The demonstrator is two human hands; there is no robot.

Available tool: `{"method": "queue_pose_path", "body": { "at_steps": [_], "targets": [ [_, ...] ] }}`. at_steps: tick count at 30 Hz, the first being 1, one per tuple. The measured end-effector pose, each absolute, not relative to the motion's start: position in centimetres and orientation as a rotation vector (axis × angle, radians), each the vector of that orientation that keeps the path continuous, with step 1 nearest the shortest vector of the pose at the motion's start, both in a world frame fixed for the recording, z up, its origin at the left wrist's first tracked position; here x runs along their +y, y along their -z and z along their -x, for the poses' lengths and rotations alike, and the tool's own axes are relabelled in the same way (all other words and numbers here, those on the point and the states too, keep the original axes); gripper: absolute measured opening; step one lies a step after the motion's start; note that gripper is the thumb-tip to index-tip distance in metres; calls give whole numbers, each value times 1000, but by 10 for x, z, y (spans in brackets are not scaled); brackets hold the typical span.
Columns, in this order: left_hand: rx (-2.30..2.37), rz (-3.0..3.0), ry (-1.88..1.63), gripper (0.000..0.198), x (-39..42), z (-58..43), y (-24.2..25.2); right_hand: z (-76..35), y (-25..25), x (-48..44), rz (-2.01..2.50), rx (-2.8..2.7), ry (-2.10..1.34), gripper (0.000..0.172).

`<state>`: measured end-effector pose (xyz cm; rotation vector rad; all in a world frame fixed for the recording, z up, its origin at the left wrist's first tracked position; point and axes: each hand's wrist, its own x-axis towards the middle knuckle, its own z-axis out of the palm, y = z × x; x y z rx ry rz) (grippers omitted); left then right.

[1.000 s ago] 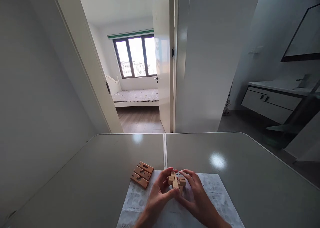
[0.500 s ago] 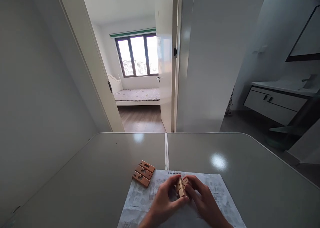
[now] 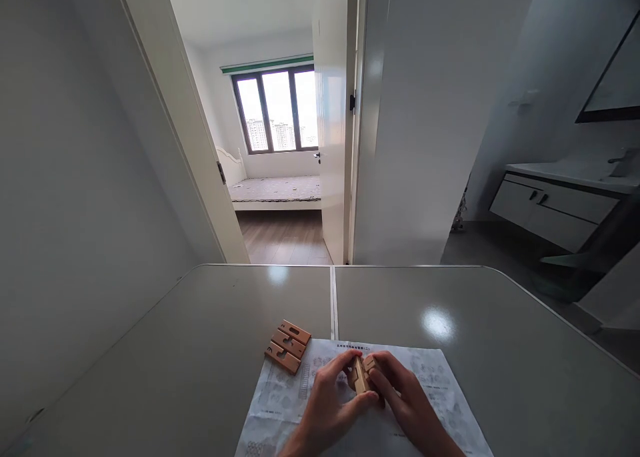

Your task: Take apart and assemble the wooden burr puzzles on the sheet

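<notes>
Grey table [image 3: 150, 377]: printed sheet [image 3: 280, 410] on top, three wooden pieces [image 3: 293, 348] at sheet's corner.

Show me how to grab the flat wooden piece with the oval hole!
Probably pinch the oval-holed piece by its two short ends, coming from above: it lies flat, its near long edge close beside the middle piece, while both ends look free.

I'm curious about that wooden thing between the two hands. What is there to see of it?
The wooden thing is angular and light brown, apparently made of several pieces: a longer bar, with smaller blocks beside it on the right. The bar points roughly away from the person, its far end leaning slightly left. The left hand and the right hand hold it from either side, their fingers hiding much of it. It is over the printed sheet; whether it touches the paper is hidden.
</notes>
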<state>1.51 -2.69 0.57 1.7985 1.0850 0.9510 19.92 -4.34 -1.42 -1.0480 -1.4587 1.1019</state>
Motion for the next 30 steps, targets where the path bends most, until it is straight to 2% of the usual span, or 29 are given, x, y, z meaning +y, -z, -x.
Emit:
{"method": "queue_pose_path", "body": {
  "at_steps": [20,30],
  "targets": [
    [1020,-1737,-1075,59,-25,-15,3,-189,8,-45,997,-1249,-1167,37],
    [970,-1696,-1074,69,-22,-15,-4,-189,16,-45,936,-1177,-1276,39]
  ]
}}
